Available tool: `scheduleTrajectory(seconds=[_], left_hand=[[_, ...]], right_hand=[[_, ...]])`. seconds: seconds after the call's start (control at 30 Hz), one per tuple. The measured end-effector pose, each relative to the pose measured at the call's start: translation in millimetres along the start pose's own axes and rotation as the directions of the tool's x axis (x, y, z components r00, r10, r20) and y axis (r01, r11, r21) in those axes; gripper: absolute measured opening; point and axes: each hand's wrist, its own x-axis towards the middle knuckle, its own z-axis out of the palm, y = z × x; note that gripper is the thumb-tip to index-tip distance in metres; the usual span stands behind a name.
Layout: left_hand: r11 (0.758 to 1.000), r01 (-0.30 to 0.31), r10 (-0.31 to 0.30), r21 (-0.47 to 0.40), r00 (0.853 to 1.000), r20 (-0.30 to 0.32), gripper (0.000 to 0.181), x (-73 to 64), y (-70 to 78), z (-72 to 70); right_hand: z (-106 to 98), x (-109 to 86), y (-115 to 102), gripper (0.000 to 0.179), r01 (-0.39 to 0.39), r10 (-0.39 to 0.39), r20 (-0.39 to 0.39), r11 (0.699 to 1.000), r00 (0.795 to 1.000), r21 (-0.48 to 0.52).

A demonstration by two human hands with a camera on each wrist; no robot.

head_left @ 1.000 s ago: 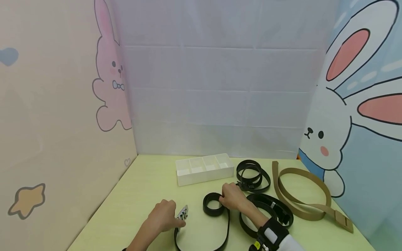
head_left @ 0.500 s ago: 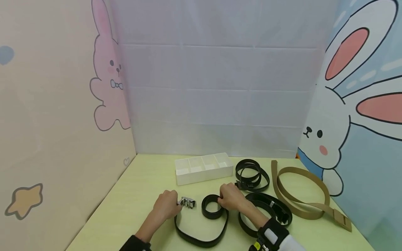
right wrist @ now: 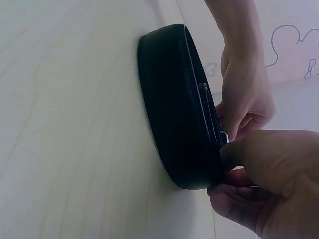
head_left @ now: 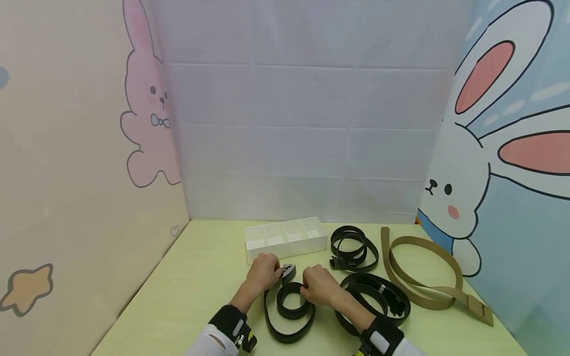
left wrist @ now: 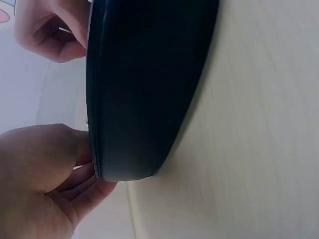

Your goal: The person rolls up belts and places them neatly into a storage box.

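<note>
A black belt [head_left: 285,337] stands on edge on the table, wound into a tight coil at its centre with a loose outer loop. Its silvery buckle [head_left: 289,271] sticks out past the fingers of my left hand [head_left: 263,273], which pinches the band beside it. On the coil's right side, my right hand [head_left: 319,285] grips the rolled band between thumb and fingers. The left wrist view shows the band [left wrist: 144,94] large and dark, its lower end between thumb and fingers. From the right wrist, the coil [right wrist: 174,109] shows with both hands on its far edge.
Behind the hands stands a white divided tray [head_left: 289,247]. To the right lie a coiled black belt [head_left: 371,247], a wider black belt [head_left: 403,316] partly under my right forearm, and a tan webbing belt [head_left: 438,304]. Printed walls enclose the table.
My left hand has moved right and away from me, bringing the buckle end up beside the coil. The loose loop has become smaller. My right hand has stayed at the coil.
</note>
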Motion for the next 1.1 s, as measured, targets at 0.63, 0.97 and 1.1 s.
scheduleTrajectory(seconds=[0.63, 0.97, 1.1], left_hand=[[0.963, 0.238, -0.2, -0.13, 0.947, 0.25, 0.032, -93.0, 8.4, -62.1], [0.986, 0.158, -0.155, -0.048, 0.985, 0.074, 0.04, -63.4, -8.0, -41.5], [0.995, 0.094, -0.092, -0.032, 0.995, 0.039, 0.054, -44.8, -9.6, -27.6]], right_hand=[[-0.1, -1.2, -1.3, 0.055, -0.037, 0.037, 0.01, 0.999, 0.999, 0.017], [-1.1, -2.7, -0.5, 0.058, 0.039, -0.038, 0.015, 0.999, 0.999, -0.015], [0.5, -2.0, -3.8, 0.058, 0.062, -0.062, 0.019, 0.998, 0.998, -0.001]])
